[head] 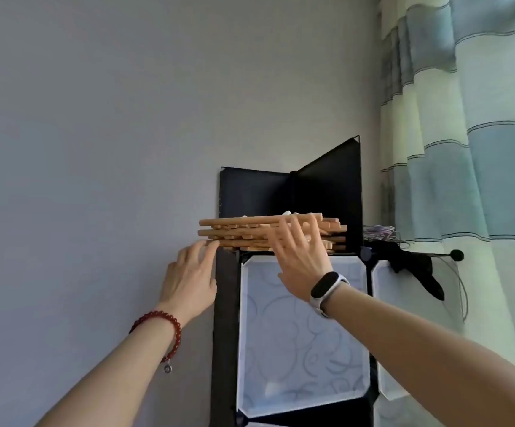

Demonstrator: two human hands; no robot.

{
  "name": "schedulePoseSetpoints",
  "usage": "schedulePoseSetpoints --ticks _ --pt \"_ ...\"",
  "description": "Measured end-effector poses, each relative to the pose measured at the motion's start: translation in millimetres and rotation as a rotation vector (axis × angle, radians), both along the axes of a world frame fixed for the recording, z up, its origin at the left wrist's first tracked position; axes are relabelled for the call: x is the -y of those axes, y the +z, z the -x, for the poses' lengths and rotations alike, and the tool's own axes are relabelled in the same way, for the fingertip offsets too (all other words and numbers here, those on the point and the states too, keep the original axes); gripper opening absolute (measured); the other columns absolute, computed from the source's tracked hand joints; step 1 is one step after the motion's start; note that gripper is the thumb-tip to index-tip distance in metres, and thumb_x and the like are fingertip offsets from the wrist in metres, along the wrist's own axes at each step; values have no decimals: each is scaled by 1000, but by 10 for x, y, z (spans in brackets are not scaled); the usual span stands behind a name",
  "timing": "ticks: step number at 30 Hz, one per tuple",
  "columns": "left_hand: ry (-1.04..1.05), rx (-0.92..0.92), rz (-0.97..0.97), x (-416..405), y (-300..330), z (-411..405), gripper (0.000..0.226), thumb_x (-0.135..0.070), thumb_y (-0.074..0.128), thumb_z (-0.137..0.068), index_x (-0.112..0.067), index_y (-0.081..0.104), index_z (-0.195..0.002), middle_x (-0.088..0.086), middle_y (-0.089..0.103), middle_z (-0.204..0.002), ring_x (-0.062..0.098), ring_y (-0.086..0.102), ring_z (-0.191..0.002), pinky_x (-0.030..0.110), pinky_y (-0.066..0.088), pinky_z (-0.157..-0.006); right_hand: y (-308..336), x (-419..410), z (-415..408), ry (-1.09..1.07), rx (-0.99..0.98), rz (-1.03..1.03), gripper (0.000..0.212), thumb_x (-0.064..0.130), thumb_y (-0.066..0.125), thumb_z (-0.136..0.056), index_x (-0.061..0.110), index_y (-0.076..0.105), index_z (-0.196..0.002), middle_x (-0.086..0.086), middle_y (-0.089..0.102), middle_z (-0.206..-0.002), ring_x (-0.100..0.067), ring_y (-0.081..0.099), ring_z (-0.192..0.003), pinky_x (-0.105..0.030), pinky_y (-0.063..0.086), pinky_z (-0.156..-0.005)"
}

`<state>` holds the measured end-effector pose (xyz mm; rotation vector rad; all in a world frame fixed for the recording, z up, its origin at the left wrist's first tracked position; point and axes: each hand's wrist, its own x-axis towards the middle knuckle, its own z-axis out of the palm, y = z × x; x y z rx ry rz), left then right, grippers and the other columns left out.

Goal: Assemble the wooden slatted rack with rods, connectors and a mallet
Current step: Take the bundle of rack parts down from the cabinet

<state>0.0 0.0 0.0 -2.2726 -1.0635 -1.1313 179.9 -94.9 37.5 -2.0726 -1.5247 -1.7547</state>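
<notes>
A stack of wooden slatted panels (240,232) lies flat on top of a tall cabinet (226,303), overhanging its left edge a little. My left hand (190,280) reaches up, and its straight fingertips touch the lower left end of the stack. My right hand (300,252) is raised in front of the stack's right half, fingers straight and spread against the slats' front edge. Something white shows on top of the stack, too hidden to identify. No mallet or loose rods are visible.
The cabinet has a white patterned door (302,337) in a black frame. Two black panels (293,192) stand upright behind the stack. A dark cloth (413,266) and wire hangers (379,234) sit to the right. A striped curtain (471,134) hangs at right, a grey wall at left.
</notes>
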Motion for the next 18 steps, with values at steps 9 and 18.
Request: schedulePoseSetpoints --ticks 9,18 --pt "88 -69 -70 -976 276 -444 104 -31 63 -88 -23 -21 -147 7 -12 -158 30 -5 -146 47 15 -116 324 -791 -139 -80 18 58 87 26 52 -93 22 -16 -148 -24 32 -136 -43 38 -120 -59 30 -101" --pt "-17 -57 -330 -1867 575 -790 123 -23 90 -53 -26 10 -145 11 54 -114 33 54 -112 60 29 -105 480 -873 -268 -64 -50 102 92 25 59 -83 12 -4 -149 -15 36 -129 -33 41 -110 -46 36 -89"
